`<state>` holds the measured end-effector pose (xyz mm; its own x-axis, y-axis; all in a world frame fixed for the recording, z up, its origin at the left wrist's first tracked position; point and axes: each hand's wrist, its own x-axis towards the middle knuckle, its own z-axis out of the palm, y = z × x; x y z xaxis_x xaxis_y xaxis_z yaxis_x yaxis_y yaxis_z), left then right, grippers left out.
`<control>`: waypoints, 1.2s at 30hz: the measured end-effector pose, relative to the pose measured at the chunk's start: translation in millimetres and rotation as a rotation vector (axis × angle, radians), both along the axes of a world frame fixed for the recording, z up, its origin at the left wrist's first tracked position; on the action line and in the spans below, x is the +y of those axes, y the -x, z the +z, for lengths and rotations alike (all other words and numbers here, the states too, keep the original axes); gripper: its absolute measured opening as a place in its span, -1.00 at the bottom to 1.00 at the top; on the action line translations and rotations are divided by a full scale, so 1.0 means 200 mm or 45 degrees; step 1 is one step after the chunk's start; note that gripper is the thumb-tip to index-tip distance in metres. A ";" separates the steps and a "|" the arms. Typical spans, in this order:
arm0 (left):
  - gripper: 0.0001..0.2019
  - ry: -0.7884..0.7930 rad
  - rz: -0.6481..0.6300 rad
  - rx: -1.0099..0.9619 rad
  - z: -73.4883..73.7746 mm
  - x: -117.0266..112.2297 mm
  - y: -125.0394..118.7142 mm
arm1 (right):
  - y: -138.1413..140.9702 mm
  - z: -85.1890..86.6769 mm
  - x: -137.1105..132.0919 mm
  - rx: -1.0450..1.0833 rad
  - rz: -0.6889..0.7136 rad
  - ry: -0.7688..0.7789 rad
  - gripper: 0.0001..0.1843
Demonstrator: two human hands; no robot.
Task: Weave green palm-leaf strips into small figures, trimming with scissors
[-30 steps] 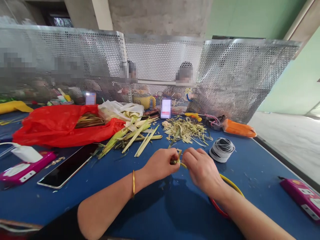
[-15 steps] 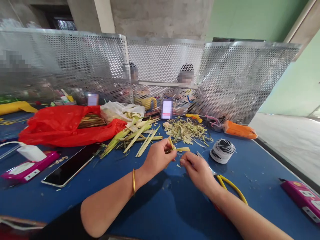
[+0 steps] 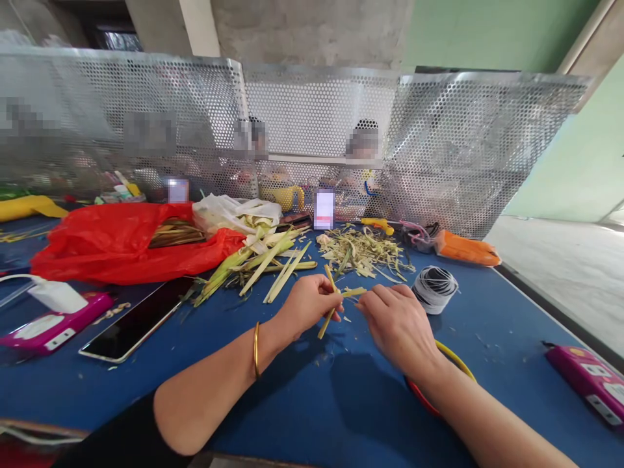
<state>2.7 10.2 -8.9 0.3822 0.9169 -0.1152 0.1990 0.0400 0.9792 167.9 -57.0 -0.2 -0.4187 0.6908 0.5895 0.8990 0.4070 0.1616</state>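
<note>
My left hand (image 3: 312, 302) pinches pale green-yellow husk strips (image 3: 329, 276) that cross at the fingertips, one running up and down, another pointing right. My right hand (image 3: 397, 322) is closed close by, fingertips at the right end of the sideways strip. What those fingers hold is too small to make out. Partly covered by my right hand and forearm lie scissors, with a yellow and red handle (image 3: 455, 357) showing. A spool of grey-white cord (image 3: 435, 290) stands just beyond that hand.
Husk scraps (image 3: 368, 250) lie piled ahead, with longer husks (image 3: 266, 260) to their left. A red plastic bag (image 3: 112, 240), a phone (image 3: 139, 322) and a magenta power strip (image 3: 58, 325) sit left. Perforated metal panels (image 3: 316, 104) close off the back, people behind them.
My right hand has moved a little right and turned its back upward, covering the scissor blades. The upright strip in my left hand now shows below the fingers too.
</note>
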 end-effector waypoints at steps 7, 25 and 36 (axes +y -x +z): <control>-0.90 -0.108 -0.099 0.038 -0.04 -0.02 -0.01 | 0.03 -0.01 -0.01 -0.033 0.255 0.136 -0.65; -0.93 -0.278 0.068 -0.066 -0.02 -0.01 -0.01 | 0.06 -0.10 0.04 1.208 0.079 0.851 -0.71; -0.93 -0.268 -0.644 0.046 0.03 -0.05 0.05 | -0.07 0.00 0.08 0.931 0.249 0.817 -0.76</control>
